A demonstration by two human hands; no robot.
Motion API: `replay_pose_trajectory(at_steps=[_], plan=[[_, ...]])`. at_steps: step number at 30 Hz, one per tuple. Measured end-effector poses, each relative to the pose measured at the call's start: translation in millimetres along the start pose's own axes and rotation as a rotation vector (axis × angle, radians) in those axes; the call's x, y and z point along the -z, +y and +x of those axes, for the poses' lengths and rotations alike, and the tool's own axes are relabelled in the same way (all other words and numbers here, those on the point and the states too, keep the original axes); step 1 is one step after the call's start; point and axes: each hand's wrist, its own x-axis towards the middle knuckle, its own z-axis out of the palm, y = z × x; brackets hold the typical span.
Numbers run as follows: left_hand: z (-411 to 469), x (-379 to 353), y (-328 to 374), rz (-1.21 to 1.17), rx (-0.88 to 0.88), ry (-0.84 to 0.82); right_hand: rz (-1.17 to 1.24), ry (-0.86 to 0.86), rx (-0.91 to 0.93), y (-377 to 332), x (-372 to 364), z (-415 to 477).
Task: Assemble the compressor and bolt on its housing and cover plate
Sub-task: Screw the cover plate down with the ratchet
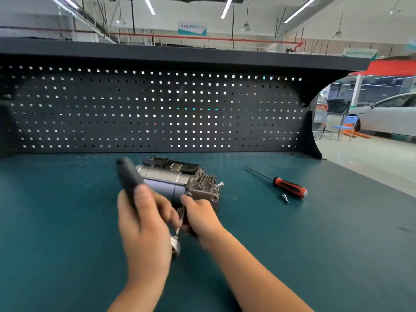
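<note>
With the fingers of our left hand [144, 221] wrapped round the ratchet [129, 174] and our right hand [200, 215] gripping the compressor [177, 179] at mid-worktop [67, 221], we reckon the tilted tool could slip off its hidden bolt, rounding the head or pinching us

This is a car workshop. A teal work surface [67, 199] backs onto a dark perforated tool panel [157, 109] under a shelf [180, 52]. A red-handled screwdriver [290, 185] lies on the surface. Beyond its right end a white car [387, 113] stands on a glossy floor [360, 154], with strip lights [227, 6] and red pipes [202, 38] overhead.
</note>
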Motion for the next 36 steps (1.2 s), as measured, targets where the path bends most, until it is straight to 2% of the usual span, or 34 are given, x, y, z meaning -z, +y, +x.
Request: replay_pose_trajectory(at_steps=[2,5,6,10,13,15,18,21,22,24,26,28,31,33,34,36], plan=[[20.5,12.5,8.4,-0.329,0.294,0.31,0.036,-0.039,-0.021,-2.0,-1.5,-1.7],[28.4,37.2,12.0,-0.354,0.609,0.435,0.043,-0.047,-0.026,-1.5,-6.7,-3.5],[22.7,38.8,11.8,-0.325,0.661,0.428,0.058,-0.046,-0.024,0.4,-6.4,-1.1],[-7.7,33.8,6.0,-0.209,0.739,0.102,0.113,-0.047,-0.048,-3.5,-5.5,-4.2],[-15.8,32.6,5.1,-0.054,0.636,-0.009,0.156,-0.057,-0.061,-5.5,-5.2,-7.3],[-12.7,34.6,7.9,0.2,0.499,-0.146,0.145,-0.061,-0.058,-5.4,-4.8,-9.9],[-10.3,43.2,12.1,0.807,0.119,-0.474,0.089,0.008,-0.02,-5.5,-4.2,-9.1],[-17.1,40.0,14.5,1.324,-0.278,-0.75,-0.119,0.132,0.042,-5.5,-1.9,-3.6],[-19.8,37.7,13.8,1.426,-0.328,-0.813,-0.163,0.137,0.072,-4.6,-1.0,-2.5],[-23.3,37.9,6.9,1.479,-0.358,-0.849,-0.132,0.101,0.1,-3.8,-0.4,-3.7],[-24.0,38.9,3.1,1.34,-0.28,-0.732,-0.07,0.075,0.089,-3.7,-0.2,-4.7],[-24.9,35.5,0.9,0.941,-0.046,-0.508,0.039,0.058,0.058,-4.1,-0.1,-6.1],[-18.7,26.5,6.4,0.102,0.572,-0.054,0.088,0.01,-0.014,-5.7,0.1,-6.6],[-9.8,27.4,12.4,-0.327,0.835,0.153,0.12,-0.021,-0.044,-6.7,0.3,-7.6],[-5.8,30.6,15.2,-0.445,0.914,0.189,0.135,-0.036,-0.047,-6.7,-0.1,-7.1],[-1.7,37.0,14.1,-0.469,0.947,0.208,0.114,-0.052,-0.044,-6.7,-0.5,-7.0]])
